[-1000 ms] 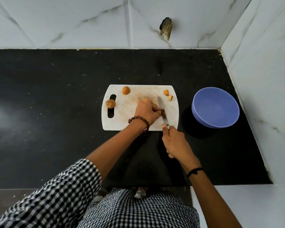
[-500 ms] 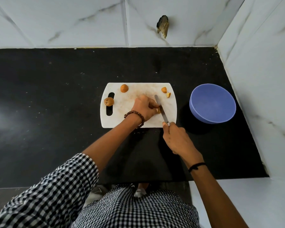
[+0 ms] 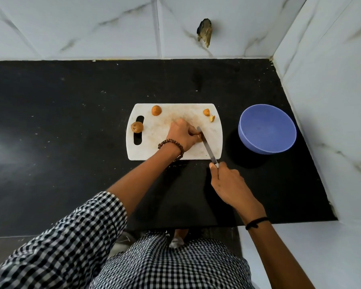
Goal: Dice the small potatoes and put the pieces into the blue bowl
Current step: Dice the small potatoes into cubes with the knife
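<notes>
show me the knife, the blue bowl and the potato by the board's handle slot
knife (image 3: 207, 146), head view, middle of the blade
blue bowl (image 3: 267, 130), head view, bare inner wall
potato (image 3: 137, 127), head view, middle of its skin

One small brown potato (image 3: 156, 110) lies whole at the board's (image 3: 154, 142) far left; a second potato (image 3: 137, 127) sits over the handle slot; two cut pieces (image 3: 206, 112) lie far right; the blue bowl (image 3: 256, 147) stands upright on the desk (image 3: 71, 122) right of it.

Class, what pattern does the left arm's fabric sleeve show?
The fabric sleeve is black-and-white checked; head view.
</notes>
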The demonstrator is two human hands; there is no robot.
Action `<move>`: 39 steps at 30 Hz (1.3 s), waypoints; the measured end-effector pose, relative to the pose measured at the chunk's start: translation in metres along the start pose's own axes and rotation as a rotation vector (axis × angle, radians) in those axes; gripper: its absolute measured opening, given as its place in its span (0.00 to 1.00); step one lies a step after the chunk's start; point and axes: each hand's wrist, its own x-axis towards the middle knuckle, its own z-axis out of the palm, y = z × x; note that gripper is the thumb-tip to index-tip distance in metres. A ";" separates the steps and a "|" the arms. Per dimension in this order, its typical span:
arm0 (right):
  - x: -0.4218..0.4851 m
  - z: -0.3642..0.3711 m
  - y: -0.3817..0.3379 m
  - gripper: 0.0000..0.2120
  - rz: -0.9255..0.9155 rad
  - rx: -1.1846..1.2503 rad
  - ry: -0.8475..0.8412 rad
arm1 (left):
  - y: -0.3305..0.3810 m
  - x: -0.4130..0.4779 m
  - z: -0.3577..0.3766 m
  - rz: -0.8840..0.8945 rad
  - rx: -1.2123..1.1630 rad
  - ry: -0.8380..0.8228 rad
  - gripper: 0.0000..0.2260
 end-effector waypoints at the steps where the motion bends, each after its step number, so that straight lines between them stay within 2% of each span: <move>1: -0.003 -0.001 0.002 0.15 0.001 -0.004 -0.006 | 0.000 0.000 0.000 0.001 -0.004 -0.001 0.09; 6: -0.017 -0.015 0.012 0.15 0.016 -0.012 -0.041 | 0.000 -0.001 0.001 0.001 0.006 0.004 0.09; 9: -0.029 -0.031 0.011 0.17 0.018 0.070 -0.050 | -0.001 -0.001 0.001 0.012 0.013 0.006 0.09; 13: -0.032 -0.039 0.001 0.17 -0.011 0.230 0.065 | -0.003 -0.002 0.002 0.049 0.030 0.012 0.09; 18: -0.003 -0.035 -0.021 0.10 -0.103 0.184 0.191 | -0.004 -0.004 0.002 0.057 0.066 -0.011 0.10; 24: 0.042 -0.026 -0.046 0.21 -0.180 0.178 0.302 | -0.003 0.000 0.008 0.055 0.171 -0.035 0.11; 30: 0.064 -0.029 -0.053 0.18 -0.168 0.178 0.412 | 0.008 0.016 0.017 0.062 0.184 -0.027 0.08; 35: 0.079 -0.047 -0.056 0.15 -0.163 0.109 0.458 | 0.022 0.032 0.019 0.100 0.177 -0.045 0.12; 39: 0.078 -0.047 -0.056 0.15 -0.146 0.079 0.476 | 0.014 0.035 0.007 0.160 0.253 0.002 0.12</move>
